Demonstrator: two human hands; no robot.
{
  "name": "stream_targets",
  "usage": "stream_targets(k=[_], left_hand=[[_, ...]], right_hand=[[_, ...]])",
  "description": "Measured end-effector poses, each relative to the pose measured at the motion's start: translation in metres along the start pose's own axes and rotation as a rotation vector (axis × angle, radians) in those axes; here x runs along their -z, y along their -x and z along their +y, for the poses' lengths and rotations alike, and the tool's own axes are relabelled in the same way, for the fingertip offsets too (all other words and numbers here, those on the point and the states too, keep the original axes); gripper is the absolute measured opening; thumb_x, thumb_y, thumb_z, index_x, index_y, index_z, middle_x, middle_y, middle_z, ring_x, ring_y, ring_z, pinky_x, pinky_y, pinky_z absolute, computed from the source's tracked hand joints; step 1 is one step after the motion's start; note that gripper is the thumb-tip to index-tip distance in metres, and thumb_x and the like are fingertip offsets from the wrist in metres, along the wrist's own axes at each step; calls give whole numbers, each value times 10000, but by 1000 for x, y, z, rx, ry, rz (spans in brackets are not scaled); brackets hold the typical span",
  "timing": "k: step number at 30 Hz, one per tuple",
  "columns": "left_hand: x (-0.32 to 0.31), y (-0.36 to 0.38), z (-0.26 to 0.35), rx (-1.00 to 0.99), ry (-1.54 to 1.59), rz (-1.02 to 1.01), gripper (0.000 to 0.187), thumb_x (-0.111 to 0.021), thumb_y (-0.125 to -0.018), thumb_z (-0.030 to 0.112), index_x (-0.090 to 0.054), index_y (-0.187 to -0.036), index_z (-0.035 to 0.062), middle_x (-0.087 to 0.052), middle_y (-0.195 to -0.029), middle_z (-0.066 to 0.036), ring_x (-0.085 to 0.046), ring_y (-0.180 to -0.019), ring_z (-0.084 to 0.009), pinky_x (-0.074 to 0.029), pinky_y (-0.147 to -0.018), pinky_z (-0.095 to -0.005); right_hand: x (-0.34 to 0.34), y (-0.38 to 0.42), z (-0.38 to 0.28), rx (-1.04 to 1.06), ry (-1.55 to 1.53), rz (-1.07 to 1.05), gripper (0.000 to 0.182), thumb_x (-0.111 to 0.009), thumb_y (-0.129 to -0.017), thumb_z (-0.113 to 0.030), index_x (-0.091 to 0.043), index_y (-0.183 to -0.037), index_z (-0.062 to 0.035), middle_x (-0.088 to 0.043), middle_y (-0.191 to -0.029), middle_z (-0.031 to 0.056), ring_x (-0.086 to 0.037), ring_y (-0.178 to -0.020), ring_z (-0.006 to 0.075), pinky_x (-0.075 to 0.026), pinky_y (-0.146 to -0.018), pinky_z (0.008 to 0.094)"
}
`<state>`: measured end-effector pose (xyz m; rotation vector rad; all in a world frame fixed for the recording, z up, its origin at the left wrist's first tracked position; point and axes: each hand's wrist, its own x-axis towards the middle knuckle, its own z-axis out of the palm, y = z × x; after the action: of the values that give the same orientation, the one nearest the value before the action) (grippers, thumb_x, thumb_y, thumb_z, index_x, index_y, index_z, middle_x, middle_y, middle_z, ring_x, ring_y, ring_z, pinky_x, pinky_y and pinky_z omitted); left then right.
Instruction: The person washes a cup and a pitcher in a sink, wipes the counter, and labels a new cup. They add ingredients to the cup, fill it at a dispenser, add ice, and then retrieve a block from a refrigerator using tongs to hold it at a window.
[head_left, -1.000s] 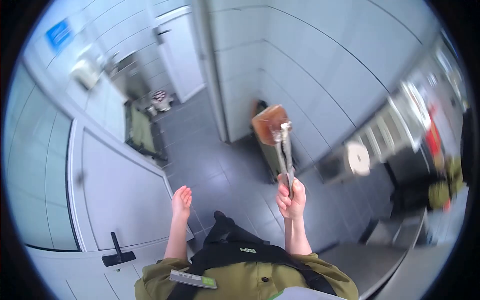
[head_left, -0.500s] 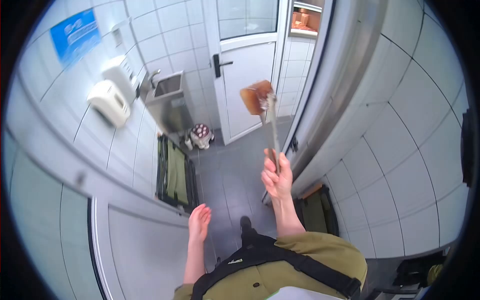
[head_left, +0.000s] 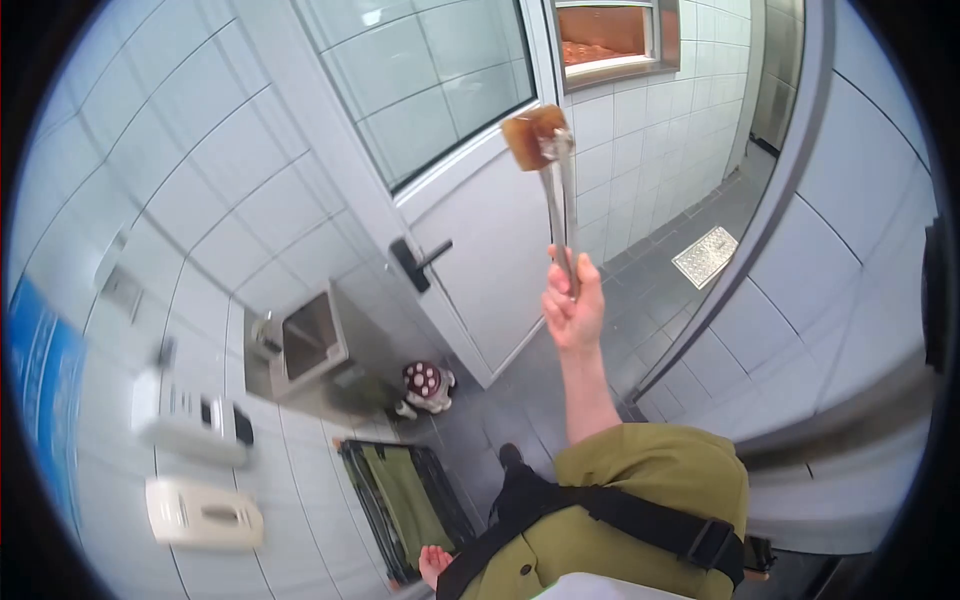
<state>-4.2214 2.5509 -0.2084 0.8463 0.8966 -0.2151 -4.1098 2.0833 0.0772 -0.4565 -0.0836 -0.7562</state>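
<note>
My right hand (head_left: 574,300) is closed around the lower end of metal tongs (head_left: 560,215), raised in front of me. At the top, the jaws grip a glossy amber-brown slab (head_left: 533,138) with a whitish patch near the tips; its kind I cannot make out. Low by my body, my left hand (head_left: 435,566) shows loosely bent fingers and nothing in them. A folded frame with green cloth (head_left: 405,500) stands close to that hand, by the left wall.
Ahead stands a white door (head_left: 470,220) with a black handle (head_left: 422,262), with a doorway to its right. Beyond are a lit wall opening (head_left: 605,35) and a floor drain cover (head_left: 706,257). On the left are a steel sink (head_left: 335,350), a spotted stool (head_left: 428,387) and a wall dispenser (head_left: 205,513).
My view has turned right and moved closer to the door and doorway. The right hand still holds up the tongs with the brown slab. My left hand has dropped nearer my body.
</note>
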Motion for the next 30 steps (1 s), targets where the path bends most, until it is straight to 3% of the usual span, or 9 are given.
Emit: stream_targets(k=[1,3,5,6,8,12,17,20,30], left_hand=[[-37,-31,10,-47,-180,52,159,-542,-789,255,-546,-881,126,-560,-755,18,-520,-671,-115,-414,-557,-241],[-162,-40,35,-183,-358,-110,163,-537,-799,257,-545,-893,124,-559,-754,21,-519,-644,-91,-400,-549,-219],[-309,-25,47,-294,-452,-395,150,-528,-816,209,-551,-916,100,-562,-786,6,-520,-723,-71,-393,-641,-190],[-374,-23,44,-288,-489,-532,166,-515,-824,161,-548,-957,67,-564,-820,-12,-530,-775,-94,-406,-729,-214],[-491,-30,17,-264,-665,-855,181,-494,-834,111,-542,-989,29,-568,-861,-40,-539,-809,-120,-418,-778,-254],[-682,14,-89,-185,-852,-1291,179,-481,-844,104,-523,-986,4,-550,-853,-54,-534,-839,-142,-413,-787,-275],[-811,70,-228,4,-551,-1509,149,-468,-851,95,-542,-938,-2,-573,-830,-59,-539,-802,-125,-419,-775,-263],[-877,75,-273,63,-574,-1456,132,-468,-846,79,-529,-934,2,-560,-798,-54,-533,-785,-143,-417,-786,-283],[-1085,59,-331,-595,-554,-1449,221,-410,-875,119,-566,-915,-32,-581,-762,-72,-539,-770,-142,-404,-782,-283]], right_hand=[[11,-25,-4,34,14,15,378,-399,-883,-294,-491,-1027,44,-407,-609,-10,-244,-376,12,-237,-305,158],[25,-73,-20,117,79,36,370,-397,-884,-284,-491,-1030,43,-411,-606,-8,-235,-374,15,-232,-301,158],[40,-110,-37,188,130,88,368,-398,-884,-281,-491,-1033,43,-416,-604,-6,-236,-372,15,-232,-299,158],[50,-126,-47,226,160,117,367,-398,-885,-279,-490,-1034,43,-419,-603,-5,-236,-371,15,-232,-298,158],[69,-154,-68,293,221,161,366,-403,-884,-276,-497,-1027,47,-432,-605,0,-245,-375,14,-237,-299,157],[112,-218,-112,387,309,227,362,-369,-893,-269,-490,-1032,44,-415,-605,-9,-249,-375,11,-238,-297,157],[176,-306,-195,487,427,302,369,-361,-892,-270,-482,-1031,50,-409,-597,-13,-247,-368,10,-234,-300,149],[207,-356,-238,562,476,352,375,-371,-888,-277,-483,-1029,52,-418,-595,-11,-249,-366,9,-234,-301,145],[308,-566,-334,458,498,297,390,-376,-888,-280,-497,-1033,62,-430,-584,-7,-248,-366,10,-230,-297,154]])
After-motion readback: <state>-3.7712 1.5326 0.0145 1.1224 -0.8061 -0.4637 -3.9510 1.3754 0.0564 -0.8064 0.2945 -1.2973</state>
